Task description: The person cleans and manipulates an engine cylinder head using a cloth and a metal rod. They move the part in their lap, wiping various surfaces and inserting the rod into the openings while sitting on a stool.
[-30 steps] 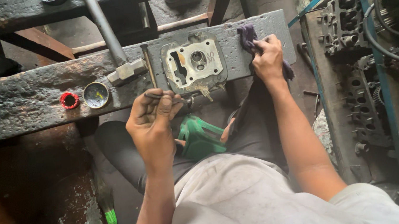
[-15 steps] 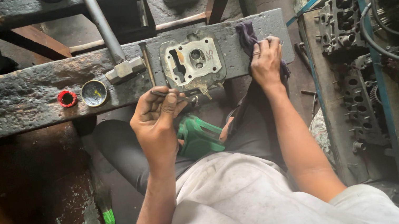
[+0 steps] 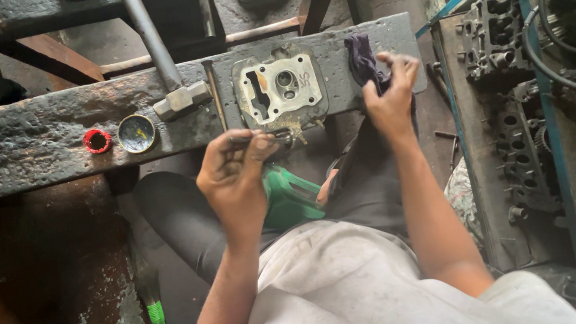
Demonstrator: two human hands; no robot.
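Spanning the far half of the scene, a dark, grimy workbench plank point(image 3: 15, 143) runs left to right, with a rusty frame beyond it. To the right stands a blue-edged metal rack point(image 3: 537, 68) crowded with engine castings and black hoses. Nearer, the person sits in a pale shirt and dark trousers, knees under the plank.

On the plank, right of centre, lies a light metal cylinder head point(image 3: 282, 87), flat, its ported face up. Just left of it a hammer point(image 3: 172, 88) rests with its head on the plank and its handle angling away to the far side. Farther left sit a round tin point(image 3: 137, 133) and a small red cap point(image 3: 97, 140), side by side.

The right hand point(image 3: 389, 96) is at the plank's near right end, fingers partly curled on a dark purple rag point(image 3: 363, 61) that lies just right of the cylinder head. The left hand point(image 3: 234, 174) hovers at the plank's near edge, fingers pinched shut on a small thin metal part point(image 3: 276, 137), too small to identify, just near of the cylinder head. A green object point(image 3: 290, 196) lies in the lap below.
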